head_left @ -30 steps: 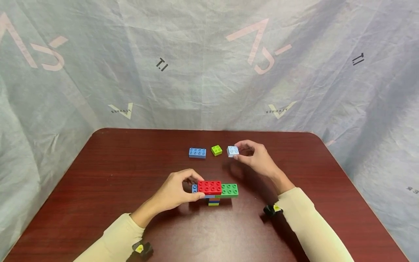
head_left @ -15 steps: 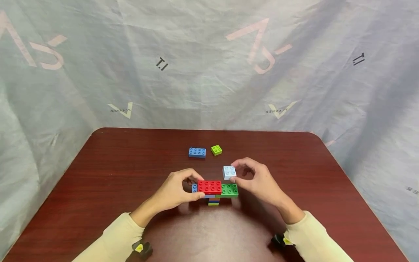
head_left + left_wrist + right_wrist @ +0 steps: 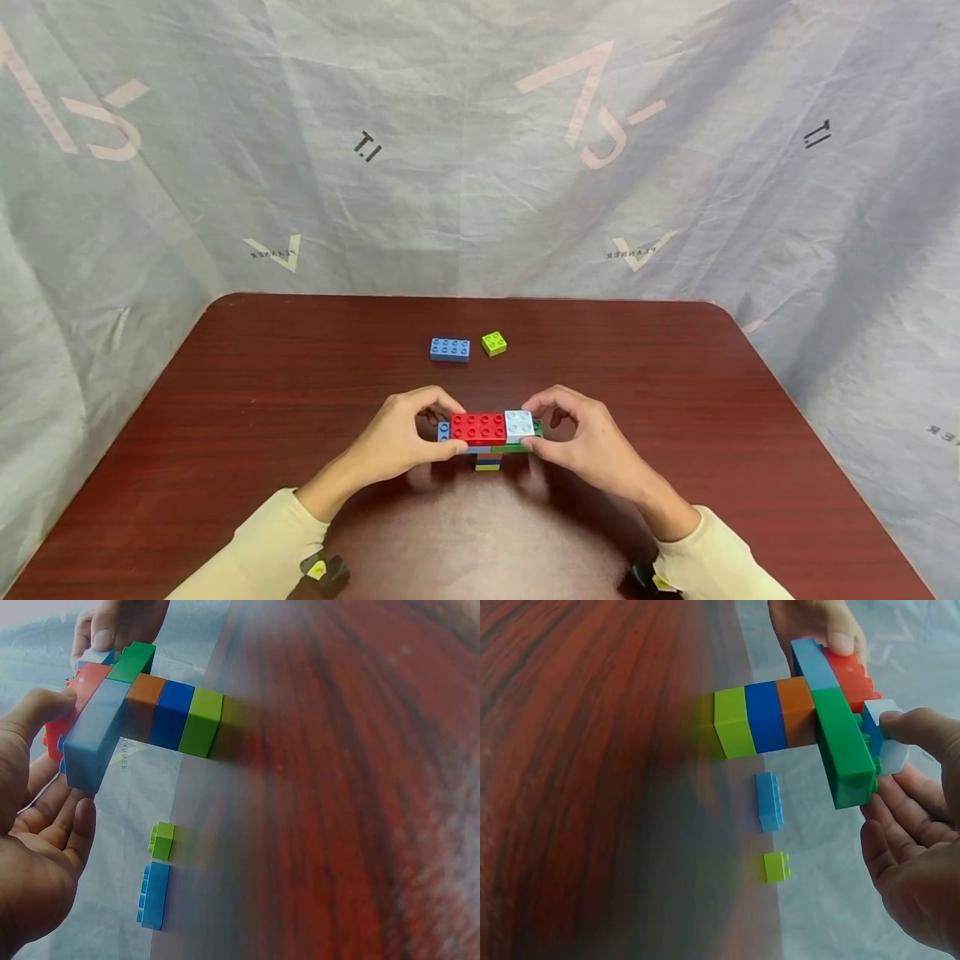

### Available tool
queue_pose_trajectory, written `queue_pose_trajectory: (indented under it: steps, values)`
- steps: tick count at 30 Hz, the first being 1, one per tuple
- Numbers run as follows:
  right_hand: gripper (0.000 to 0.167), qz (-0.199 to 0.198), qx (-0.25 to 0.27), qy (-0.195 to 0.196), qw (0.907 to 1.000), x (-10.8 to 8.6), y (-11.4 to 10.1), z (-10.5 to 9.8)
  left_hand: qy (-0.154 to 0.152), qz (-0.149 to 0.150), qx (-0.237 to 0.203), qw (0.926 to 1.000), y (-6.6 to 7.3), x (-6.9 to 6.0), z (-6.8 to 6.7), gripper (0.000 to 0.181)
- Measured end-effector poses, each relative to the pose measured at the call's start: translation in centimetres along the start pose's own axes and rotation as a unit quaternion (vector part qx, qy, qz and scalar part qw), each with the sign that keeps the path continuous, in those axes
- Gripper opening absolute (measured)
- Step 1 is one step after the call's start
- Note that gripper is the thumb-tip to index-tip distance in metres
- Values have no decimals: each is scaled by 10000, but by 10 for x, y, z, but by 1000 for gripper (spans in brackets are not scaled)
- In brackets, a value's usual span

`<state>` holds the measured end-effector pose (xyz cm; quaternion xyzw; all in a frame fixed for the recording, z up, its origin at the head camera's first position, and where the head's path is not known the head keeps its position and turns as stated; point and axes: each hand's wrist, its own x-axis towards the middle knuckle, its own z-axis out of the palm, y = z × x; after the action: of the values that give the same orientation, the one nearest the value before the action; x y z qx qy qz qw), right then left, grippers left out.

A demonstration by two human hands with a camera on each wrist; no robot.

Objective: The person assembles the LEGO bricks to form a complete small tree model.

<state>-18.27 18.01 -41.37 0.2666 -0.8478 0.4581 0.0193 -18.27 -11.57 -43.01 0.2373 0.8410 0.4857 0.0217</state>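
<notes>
Between your left hand (image 3: 393,437) and your right hand (image 3: 592,442), a T-shaped stack of plastic bricks (image 3: 487,437) stands upright on the glossy red-brown table (image 3: 300,358). Its stem rises from a lime-green base brick (image 3: 733,724) through a dark blue brick (image 3: 765,716) to an orange brick (image 3: 796,712). Across that lie a long light-blue brick (image 3: 94,742) and a long green brick (image 3: 844,754), end to end, bridged by a studded red rectangular brick (image 3: 477,428). At the red one's three o'clock sits a square pale white brick (image 3: 519,426), green studs showing beneath it. You pinch the red brick at your left hand's three o'clock; your right pinches the white brick at its nine o'clock. Loose on the table, a blue rectangular brick (image 3: 450,350) lies at the stack's eleven o'clock and a small lime-green square brick (image 3: 493,343) at its twelve.
</notes>
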Motion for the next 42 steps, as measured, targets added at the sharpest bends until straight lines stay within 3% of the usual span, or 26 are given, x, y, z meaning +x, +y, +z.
queue_pose_trajectory:
  steps: [7, 15, 24, 42]
  values:
    - [38, 28, -61, -12, 10000, -2, 2, 2, -15, 29, -34, 10000, -1, 1, 2, 36]
    - [38, -198, -109, -96, 9997, -1, 7, 4, 31, 36, -80, 10000, -3, 0, 3, 34]
    - [37, -185, -38, -146, 9997, 1, 6, 5, 110, 241, -130, 9996, -3, 0, 2, 34]
    - [36, -90, 675, -331, 9971, 1, 13, 8, 69, 178, -91, 9998, -5, 0, 3, 32]
